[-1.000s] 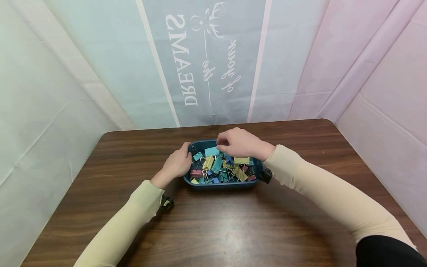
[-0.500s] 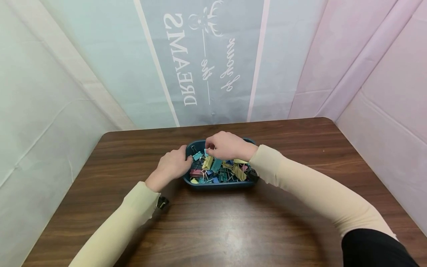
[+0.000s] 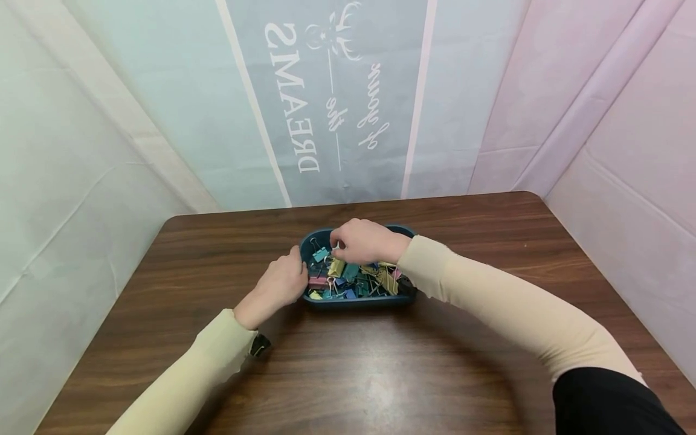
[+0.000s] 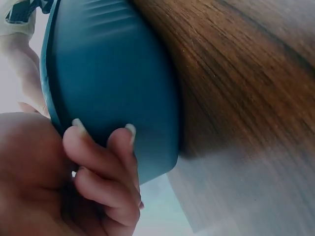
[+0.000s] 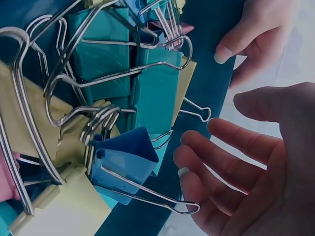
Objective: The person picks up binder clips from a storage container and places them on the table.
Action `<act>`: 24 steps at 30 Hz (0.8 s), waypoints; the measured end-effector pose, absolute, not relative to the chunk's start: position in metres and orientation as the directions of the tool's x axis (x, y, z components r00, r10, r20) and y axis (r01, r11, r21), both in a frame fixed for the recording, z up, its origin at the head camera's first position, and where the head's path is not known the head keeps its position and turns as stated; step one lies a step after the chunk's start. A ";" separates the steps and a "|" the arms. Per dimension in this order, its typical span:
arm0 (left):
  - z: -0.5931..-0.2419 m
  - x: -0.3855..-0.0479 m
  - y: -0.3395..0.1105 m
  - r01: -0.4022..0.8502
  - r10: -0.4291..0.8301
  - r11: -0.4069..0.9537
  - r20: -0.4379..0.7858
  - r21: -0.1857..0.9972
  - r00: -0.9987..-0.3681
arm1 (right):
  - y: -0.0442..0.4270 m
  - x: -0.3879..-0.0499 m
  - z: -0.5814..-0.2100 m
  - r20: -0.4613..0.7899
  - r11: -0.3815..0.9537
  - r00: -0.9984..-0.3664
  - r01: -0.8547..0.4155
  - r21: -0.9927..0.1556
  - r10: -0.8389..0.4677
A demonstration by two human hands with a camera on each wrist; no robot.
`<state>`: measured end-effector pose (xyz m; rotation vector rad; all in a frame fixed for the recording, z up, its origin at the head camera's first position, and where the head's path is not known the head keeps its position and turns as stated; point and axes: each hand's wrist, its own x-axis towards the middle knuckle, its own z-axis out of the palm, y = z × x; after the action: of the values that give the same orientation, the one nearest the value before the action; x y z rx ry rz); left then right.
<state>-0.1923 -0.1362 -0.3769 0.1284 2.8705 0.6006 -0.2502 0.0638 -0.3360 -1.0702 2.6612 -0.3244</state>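
A dark blue-teal bin [image 3: 359,303] holds many binder clips in teal, yellow, blue and pink. At its left end, my left hand [image 3: 277,283] grips the rim; the left wrist view shows curled fingers [image 4: 106,169] against the outer wall of the bin [image 4: 113,73]. Over the back left part of the bin is my right hand [image 3: 367,241]. Seen from the right wrist, this hand [image 5: 246,172] has loosely bent fingers, thumb apart, and no clip visibly held. Close by are a blue clip [image 5: 125,164] and a teal clip [image 5: 157,93].
The bin stands on a brown wood-grain table [image 3: 353,368], towards its back edge. Behind rises a pale curtain [image 3: 462,103] with mirrored white lettering, and light fabric also hangs at both sides. Dark wrist cameras sit under both sleeves.
My right hand has moved left across the bin, and more clips on the right came into view before its sleeve covered some. My left hand has slid slightly nearer along the left end.
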 end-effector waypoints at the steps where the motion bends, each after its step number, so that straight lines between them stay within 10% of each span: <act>1: -0.378 -0.193 -0.136 0.038 0.119 0.915 -0.179 0.402 -0.977 | 0.064 -0.251 -0.336 -0.158 0.707 -0.696 -0.645 -0.291 -0.700; 24: -0.379 -0.207 -0.147 -0.024 0.074 0.927 -0.246 0.373 -0.967 | 0.056 -0.261 -0.343 -0.278 0.716 -0.665 -0.681 -0.154 -0.693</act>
<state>-0.2073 -0.1470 -0.3787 0.0374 2.8298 0.5528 -0.2612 0.0565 -0.3429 -1.0761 2.6060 -0.0528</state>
